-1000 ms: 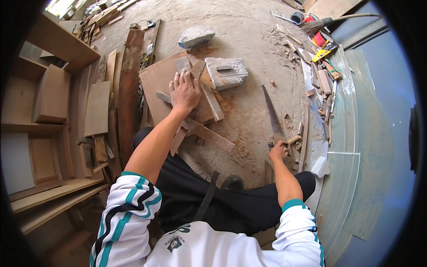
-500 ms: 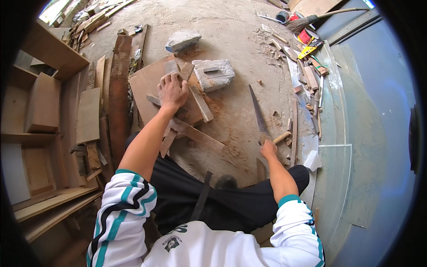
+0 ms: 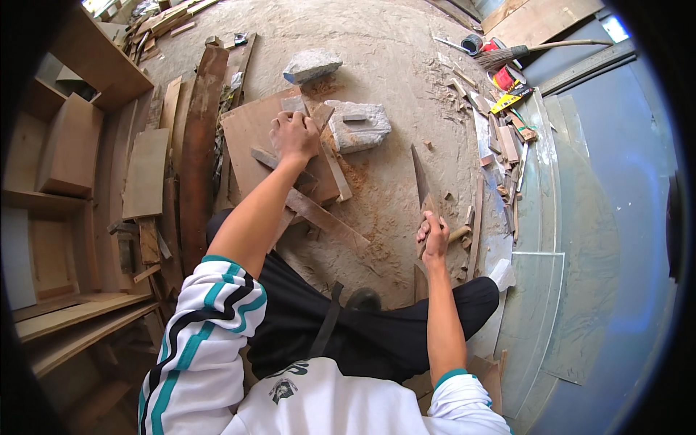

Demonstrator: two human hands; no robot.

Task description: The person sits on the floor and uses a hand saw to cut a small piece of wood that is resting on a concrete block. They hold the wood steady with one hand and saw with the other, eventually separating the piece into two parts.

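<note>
My right hand [image 3: 433, 235] is wrapped round the handle of a handsaw, whose long tapering blade [image 3: 421, 176] points away from me over the floor. My left hand [image 3: 295, 138] is closed, its fingers curled down over a wood strip [image 3: 293, 104] on a brown wooden board [image 3: 243, 130]. What lies under the palm is hidden. Beside the fingers a second wood piece [image 3: 322, 114] sticks out. A longer wood strip [image 3: 328, 219] slants across the near edge of the board, and another strip [image 3: 338, 177] lies along its right side.
Two pale stone blocks stand beyond the board, one [image 3: 312, 65] farther off and one [image 3: 366, 136] with a small bar on top. Shelving [image 3: 65, 203] and planks [image 3: 196, 145] line the left. Offcuts [image 3: 505, 141], a yellow-handled saw [image 3: 511, 98] and a broom [image 3: 500, 58] lie right, beside glass sheets [image 3: 544, 290].
My right hand has come up a little with the handsaw, and its grip on the handle has turned. The left hand stays on the wood. The whole view has shifted slightly.
</note>
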